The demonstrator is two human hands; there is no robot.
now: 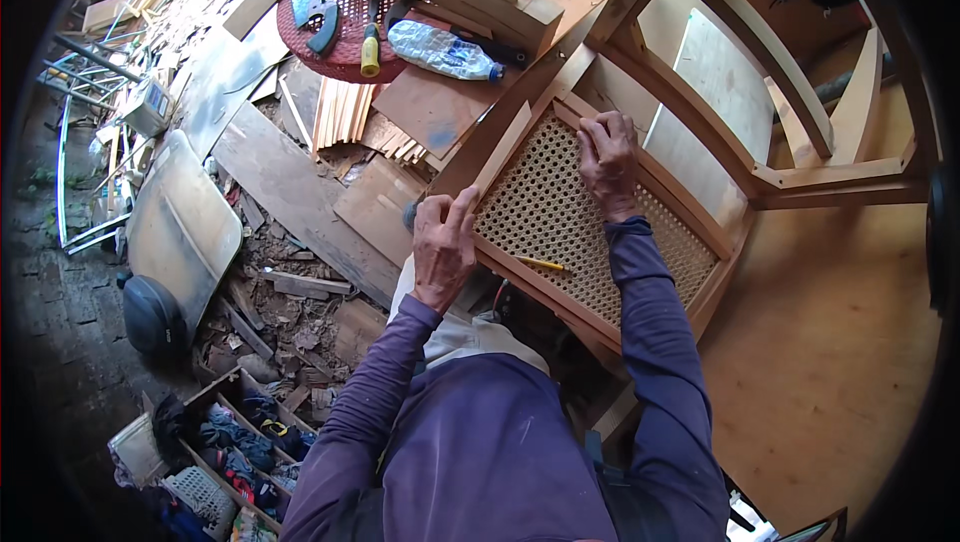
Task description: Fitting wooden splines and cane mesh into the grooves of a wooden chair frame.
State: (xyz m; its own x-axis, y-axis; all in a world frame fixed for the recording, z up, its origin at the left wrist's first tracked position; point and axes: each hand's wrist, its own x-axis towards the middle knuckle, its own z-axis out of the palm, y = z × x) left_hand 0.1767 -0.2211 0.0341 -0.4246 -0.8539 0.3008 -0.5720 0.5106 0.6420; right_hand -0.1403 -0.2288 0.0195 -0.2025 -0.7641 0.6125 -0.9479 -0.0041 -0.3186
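Note:
A wooden chair (pixel 690 112) lies before me, its frame holding a woven cane panel (pixel 540 177). My left hand (pixel 445 250) is closed at the panel's left corner, fingertips on the lower end of a pale wooden strip (pixel 505 150) along the edge. Over the far part of the cane is my right hand (pixel 608 167), its fingers bent and pressed together near the far rail; whatever they hold is hidden. A yellow pencil (pixel 541 262) rests on the cane close to the near rail.
Beyond the chair, a red woven round seat (pixel 350 17) carries a handsaw (pixel 312 7), a yellow-handled tool (pixel 371 50) and a plastic bottle (pixel 445 50). Boards and wood scraps (pixel 300 282) litter the left floor. A compartmented box (pixel 235 442) of cloths stands lower left; plywood (pixel 820 342) lies right.

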